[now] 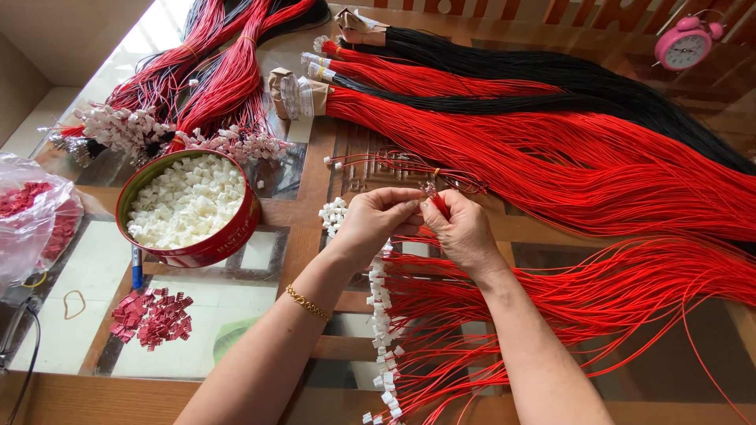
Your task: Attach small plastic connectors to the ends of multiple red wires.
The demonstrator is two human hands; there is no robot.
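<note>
My left hand and my right hand meet at the middle of the table, fingertips pinched together. Between them is the end of a red wire with a small white connector; the right hand pinches the wire, the left fingers close on the tiny connector piece. Below the hands lies a fan of red wires with white connectors on their ends. A small heap of loose white connectors sits just left of my left hand.
A round red tin full of white connectors stands at the left. Red connector pieces lie near the front left. Bundles of red wires and black wires cover the right and back. A pink alarm clock stands far right; a plastic bag at left.
</note>
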